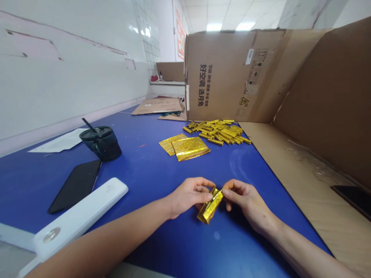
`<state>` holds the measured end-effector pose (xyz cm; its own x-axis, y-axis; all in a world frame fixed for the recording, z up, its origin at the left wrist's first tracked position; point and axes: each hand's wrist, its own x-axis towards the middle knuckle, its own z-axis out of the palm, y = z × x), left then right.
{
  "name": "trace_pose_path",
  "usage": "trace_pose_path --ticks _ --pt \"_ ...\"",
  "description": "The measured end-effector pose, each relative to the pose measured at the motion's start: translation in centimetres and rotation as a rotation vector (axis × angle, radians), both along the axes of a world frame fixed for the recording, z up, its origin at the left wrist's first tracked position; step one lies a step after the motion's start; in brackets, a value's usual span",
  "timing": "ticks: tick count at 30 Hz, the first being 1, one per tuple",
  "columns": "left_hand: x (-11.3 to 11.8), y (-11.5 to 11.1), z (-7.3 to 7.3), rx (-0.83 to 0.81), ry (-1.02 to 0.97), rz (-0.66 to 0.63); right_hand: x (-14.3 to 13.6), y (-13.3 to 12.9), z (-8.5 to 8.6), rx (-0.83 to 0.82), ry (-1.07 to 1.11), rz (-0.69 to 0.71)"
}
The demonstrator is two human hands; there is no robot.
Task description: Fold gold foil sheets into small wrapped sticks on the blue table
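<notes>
Between my two hands is a sheet of gold foil paper (211,210), partly folded into a trough shape and tilted just above the blue table. My left hand (189,196) pinches its left edge between thumb and fingers. At the upper right corner, my right hand (242,197) grips the foil between thumb and forefinger. Farther back lies a stack of flat gold foil sheets (191,148), with another sheet (168,143) partly under it. Behind that, toward the right, is a pile of small rolled gold foil tubes (222,131).
A dark cup with a straw (101,143), a black phone (77,185) and a long white device (84,216) lie on the left. White paper (59,142) is beyond the cup. A large cardboard box (226,77) stands behind and right of the blue table (139,162).
</notes>
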<state>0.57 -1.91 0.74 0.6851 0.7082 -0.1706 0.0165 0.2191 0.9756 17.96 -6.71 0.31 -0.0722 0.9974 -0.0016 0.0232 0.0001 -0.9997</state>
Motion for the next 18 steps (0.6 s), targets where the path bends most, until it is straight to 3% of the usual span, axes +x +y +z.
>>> trace_pose_path --ticks 5,12,18 --pt "0.03 -0.23 0.21 -0.041 -0.006 -0.090 0.22 0.23 -0.15 -0.003 0.047 -0.073" --pt "-0.14 -0.22 0.46 -0.064 -0.013 -0.156 0.35 0.07 -0.20 0.000 0.059 -0.061" --pt "0.05 -0.18 -0.13 0.050 0.038 -0.154 0.28 0.17 -0.24 -0.010 0.060 -0.057"
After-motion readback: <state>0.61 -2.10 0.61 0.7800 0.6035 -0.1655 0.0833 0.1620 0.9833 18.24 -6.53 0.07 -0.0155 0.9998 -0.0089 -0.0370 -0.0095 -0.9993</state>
